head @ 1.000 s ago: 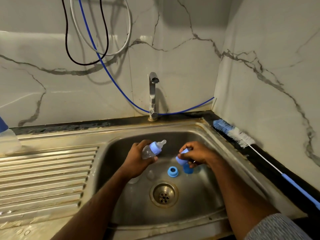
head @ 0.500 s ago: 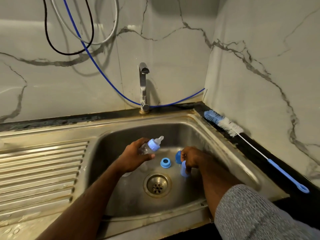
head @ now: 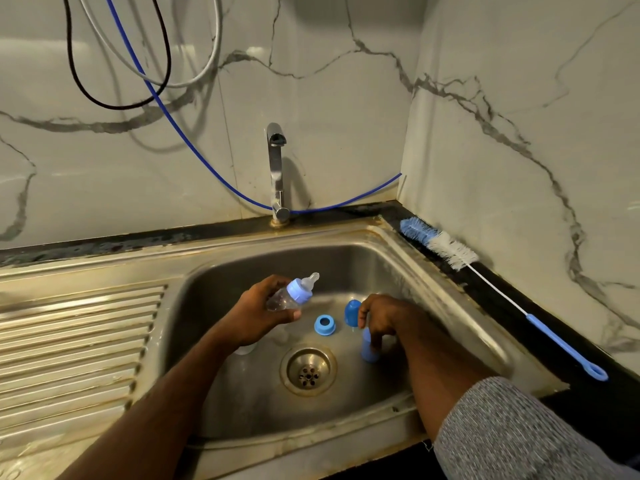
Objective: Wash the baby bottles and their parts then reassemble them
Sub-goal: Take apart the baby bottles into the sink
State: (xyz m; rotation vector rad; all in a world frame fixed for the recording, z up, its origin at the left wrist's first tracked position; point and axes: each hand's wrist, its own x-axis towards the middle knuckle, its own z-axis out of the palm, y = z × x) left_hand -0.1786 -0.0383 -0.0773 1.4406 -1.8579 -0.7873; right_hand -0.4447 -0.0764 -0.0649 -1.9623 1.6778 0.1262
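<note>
A baby bottle (head: 290, 295) is gripped by the left hand (head: 263, 311) over the sink (head: 450, 303); a blue cap (head: 369, 348), half hidden, is pinched by the right hand (head: 379, 315) on the basin floor.

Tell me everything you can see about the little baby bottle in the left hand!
The baby bottle is small, with a see-through body that looks like clear plastic, a light blue screw ring, and a pale, cloudy teat on top. It seems empty. It is tilted, teat pointing up and to the right, held above the basin of the steel sink. The left hand grips its body, fingers curled round it, thumb underneath. Nothing else touches it, and the bottom end is hidden by the fingers.
</note>
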